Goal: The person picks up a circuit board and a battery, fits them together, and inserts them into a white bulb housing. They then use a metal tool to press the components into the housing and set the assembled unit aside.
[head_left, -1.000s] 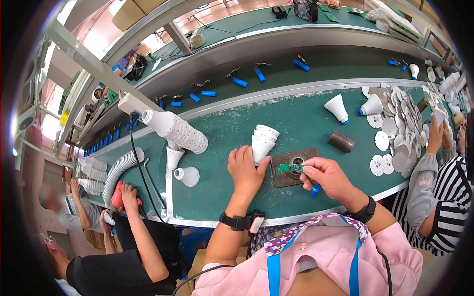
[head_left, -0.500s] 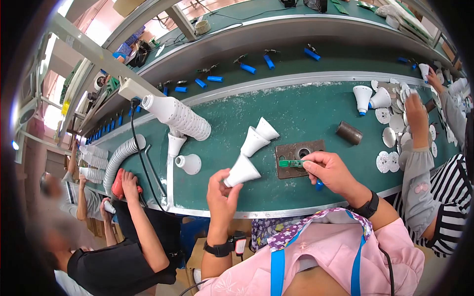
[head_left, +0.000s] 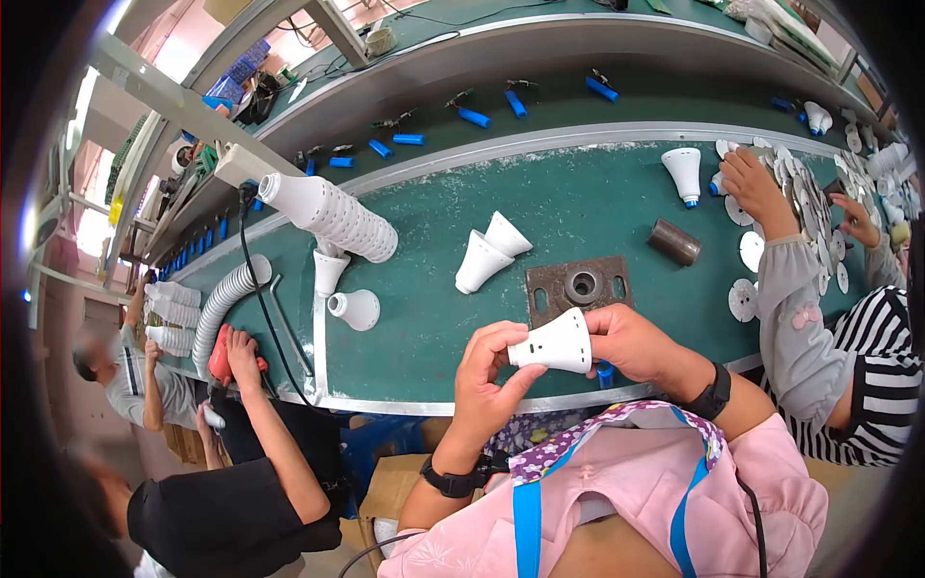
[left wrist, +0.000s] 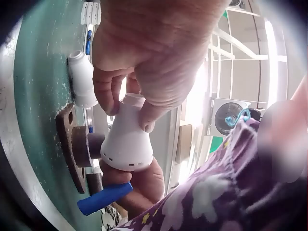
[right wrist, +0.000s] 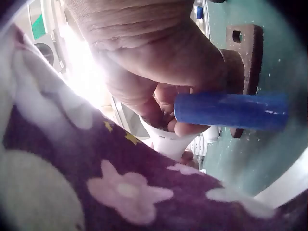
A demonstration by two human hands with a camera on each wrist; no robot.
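Sideways in the head view, a white cone-shaped housing (head_left: pixel 561 345) is gripped near its narrow end by the left hand (head_left: pixel 488 378). At its wide mouth is the right hand (head_left: pixel 638 343), fingers bunched together. The right wrist view has those fingertips (right wrist: pixel 166 118) at the opening of the housing (right wrist: pixel 169 144); the green circuit board pinched earlier is hidden there. A blue cylinder (right wrist: pixel 231 111) sticks out beside the right hand, also visible in the left wrist view as a blue cylinder (left wrist: pixel 103 198). Just beyond the hands lies a rusty metal fixture (head_left: pixel 541 289) with a round socket.
Two white housings (head_left: pixel 482 262) lie left of the fixture. Stacked housings (head_left: pixel 332 217) stand farther left, near a grey hose (head_left: pixel 224 299). A dark metal tube (head_left: pixel 674 242) and many discs (head_left: pixel 752 250) are to the right, where a neighbour's hand (head_left: pixel 756 188) reaches in. Blue cylinders (head_left: pixel 473 117) line the shelf.
The left hand has picked up a housing from the table and brought it right, to the right hand. The green board has gone from sight. The neighbour's hand has moved over the discs.
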